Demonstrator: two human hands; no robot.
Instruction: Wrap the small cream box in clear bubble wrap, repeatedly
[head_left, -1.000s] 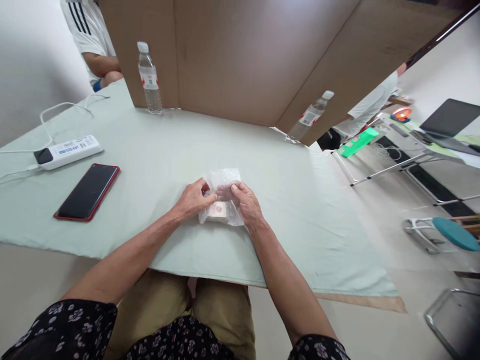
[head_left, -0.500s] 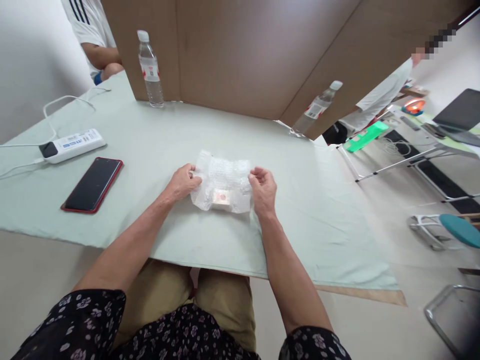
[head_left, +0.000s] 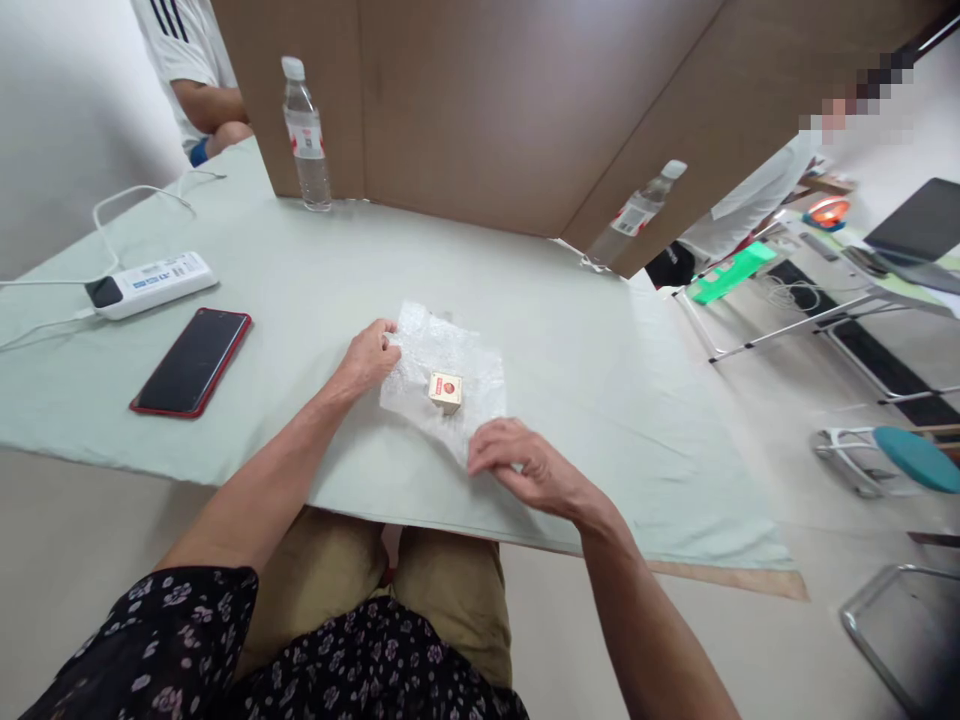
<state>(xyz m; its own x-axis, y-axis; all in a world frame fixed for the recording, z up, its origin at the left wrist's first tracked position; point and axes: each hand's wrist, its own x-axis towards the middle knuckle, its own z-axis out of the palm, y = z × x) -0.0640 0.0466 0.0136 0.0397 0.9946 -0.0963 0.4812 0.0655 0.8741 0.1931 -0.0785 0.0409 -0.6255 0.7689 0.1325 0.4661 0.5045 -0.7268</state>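
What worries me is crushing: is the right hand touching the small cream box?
Apart: the head view shows clear bubble wrap between right hand and box.

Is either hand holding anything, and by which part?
The left hand pinches the bubble wrap by its left edge; the right hand is at its near right corner, grip unclear.

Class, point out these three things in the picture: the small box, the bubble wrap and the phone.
Small box (head_left: 446,389): head view, on its printed face.
Bubble wrap (head_left: 442,352): head view, on the sheet beyond the box.
Phone (head_left: 193,362): head view, mid-screen.
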